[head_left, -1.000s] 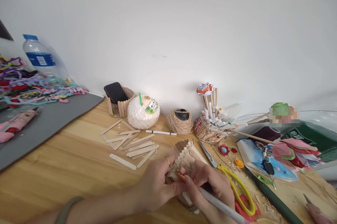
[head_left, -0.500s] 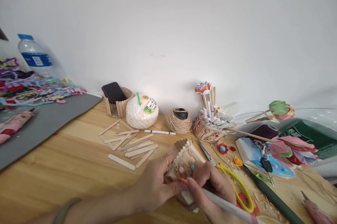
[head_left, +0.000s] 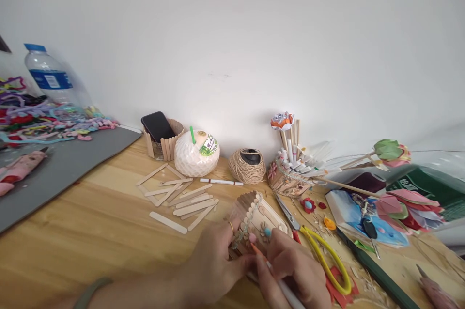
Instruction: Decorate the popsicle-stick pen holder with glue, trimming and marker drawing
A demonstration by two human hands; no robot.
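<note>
Left hand [head_left: 216, 260] grips the near left edge of a craft-stick piece [head_left: 266, 215], which sits tilted at the lower centre of the frame, while the right hand [head_left: 300, 268] pinches a white pen [head_left: 290, 295] whose orange tip points close beneath a pink ball [head_left: 252, 238] on its face; I cannot tell whether the tip touches. Loose sticks [head_left: 194, 208] lie left of the piece, below a white wrapped coconut [head_left: 194, 161], and scissors [head_left: 289, 213] rest just to its right.
</note>
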